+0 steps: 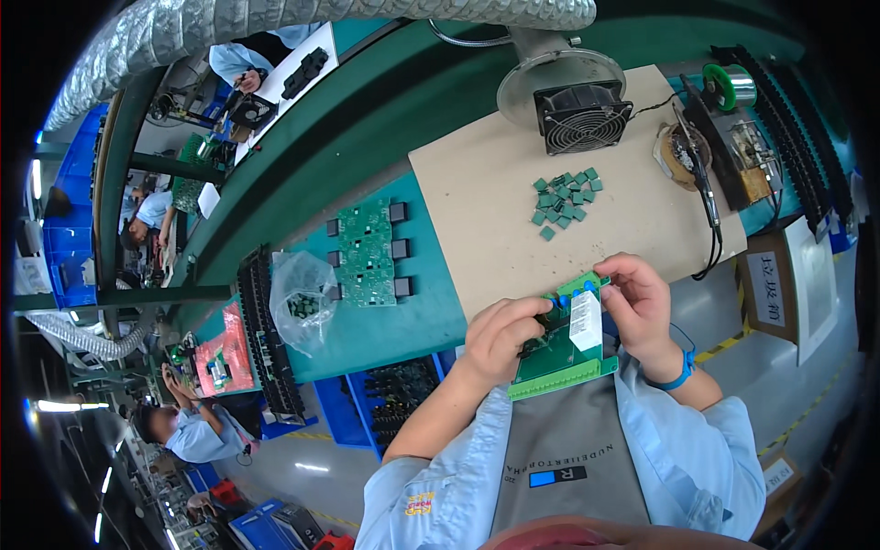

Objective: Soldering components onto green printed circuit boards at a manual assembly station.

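Note:
A green circuit board is held up in front of my chest, near the front edge of the bench. Along its near edge runs a light green terminal strip. A white block-shaped part and small blue round components stand on it. My left hand grips the board's left side, fingers bent over its upper face. At the far right corner, my right hand pinches the board between thumb and index finger; a blue band circles that wrist. My fingers hide part of the components.
Small green square pieces lie on brown paper below a black fan. A soldering iron and solder spool stand right. Left are joined circuit boards, a plastic bag and a black rack. Other people work farther left.

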A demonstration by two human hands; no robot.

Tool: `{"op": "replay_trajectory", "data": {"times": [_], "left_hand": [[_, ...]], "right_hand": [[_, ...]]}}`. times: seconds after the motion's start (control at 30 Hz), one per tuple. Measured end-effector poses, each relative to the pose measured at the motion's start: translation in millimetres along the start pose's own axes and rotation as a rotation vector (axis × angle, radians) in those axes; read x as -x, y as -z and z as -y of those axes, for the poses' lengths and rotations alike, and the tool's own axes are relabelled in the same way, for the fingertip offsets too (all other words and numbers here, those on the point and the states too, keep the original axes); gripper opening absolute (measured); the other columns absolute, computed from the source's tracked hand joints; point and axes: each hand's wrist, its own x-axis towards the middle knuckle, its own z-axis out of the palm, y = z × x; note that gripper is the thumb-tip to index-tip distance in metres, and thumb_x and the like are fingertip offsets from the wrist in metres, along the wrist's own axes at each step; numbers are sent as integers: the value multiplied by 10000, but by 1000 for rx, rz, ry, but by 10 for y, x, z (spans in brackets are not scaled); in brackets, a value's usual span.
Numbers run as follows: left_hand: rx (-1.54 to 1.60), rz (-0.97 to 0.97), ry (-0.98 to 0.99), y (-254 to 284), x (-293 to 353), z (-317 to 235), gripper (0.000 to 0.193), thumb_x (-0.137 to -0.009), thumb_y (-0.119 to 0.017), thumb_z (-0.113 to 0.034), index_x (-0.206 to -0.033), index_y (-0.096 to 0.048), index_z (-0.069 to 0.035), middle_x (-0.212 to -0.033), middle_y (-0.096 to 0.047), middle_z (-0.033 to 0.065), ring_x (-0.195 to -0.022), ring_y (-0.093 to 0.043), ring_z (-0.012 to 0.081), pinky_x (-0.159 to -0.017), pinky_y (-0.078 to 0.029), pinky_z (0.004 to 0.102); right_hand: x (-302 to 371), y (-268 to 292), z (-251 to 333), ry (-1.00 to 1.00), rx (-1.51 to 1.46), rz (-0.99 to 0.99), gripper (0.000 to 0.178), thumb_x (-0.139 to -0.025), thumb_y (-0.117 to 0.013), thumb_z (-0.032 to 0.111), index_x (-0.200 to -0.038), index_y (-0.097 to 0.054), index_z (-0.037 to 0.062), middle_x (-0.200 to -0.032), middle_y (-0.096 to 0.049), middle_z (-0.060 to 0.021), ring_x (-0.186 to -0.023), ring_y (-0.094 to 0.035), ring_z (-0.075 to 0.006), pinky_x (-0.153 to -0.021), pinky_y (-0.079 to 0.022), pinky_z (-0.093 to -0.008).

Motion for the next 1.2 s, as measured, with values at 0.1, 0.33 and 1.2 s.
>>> {"op": "replay_trajectory", "data": {"times": [0.1,0.33,1.2], "left_hand": [[56,-35,49,-54,36,12,155,-866,-721,-58,-929,-579,-52,-1112,-725,171,-751,-657,250,-664,-551,337],[5,-256,496,-102,174,-62,391,-793,-734,24,-1160,-602,0,-1096,-728,159,-884,-709,285,-791,-575,333],[910,-646,982,-57,-83,235,372,-914,-662,11,-1278,-598,-35,-1037,-713,72,-815,-656,136,-666,-504,251]], "right_hand": [[9,-6,-28,88,139,-14,349,-917,-599,-91,-1257,-619,-15,-1063,-654,-110,-892,-616,-177,-840,-516,-268],[-180,395,-151,-1,-499,-292,346,-1026,-600,89,-1366,-553,37,-1052,-659,-111,-846,-610,-176,-779,-522,-276],[-156,943,57,595,-143,-353,475,-1024,-675,309,-1399,-524,60,-1114,-685,-155,-1009,-680,-278,-861,-539,-389]]}}
